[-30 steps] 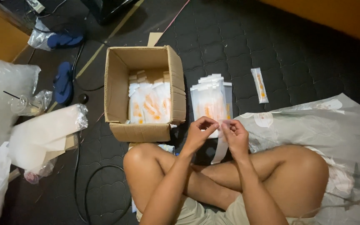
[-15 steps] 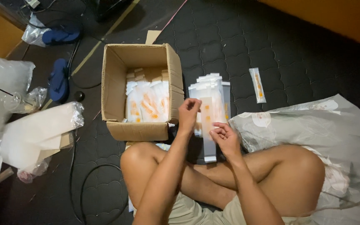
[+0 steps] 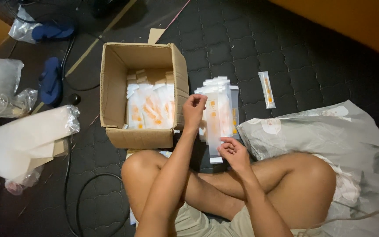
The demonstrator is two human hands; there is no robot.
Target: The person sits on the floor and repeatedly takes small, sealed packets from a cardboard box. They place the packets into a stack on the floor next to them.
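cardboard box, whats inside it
The open cardboard box holds clear slim packets with orange print, piled against its near and right walls. Bare cardboard floor shows at the far side. Anything under the pile is covered.

Packet (image 3: 214,131): long, narrow, clear plastic sleeve, white with orange print near its far end. Lies lengthwise near-to-far on the dark floor, on top of the stack (image 3: 221,105). Far end pinched under the left hand (image 3: 194,110), near end just beside the fingertips of the right hand (image 3: 232,151).

Stack: same kind of packets, fanned slightly, flat on the floor just right of the box (image 3: 142,94), far ends staggered.

Box: open brown cardboard, flaps up, holds more of the same packets, white with orange, lying loosely tilted in its near half.
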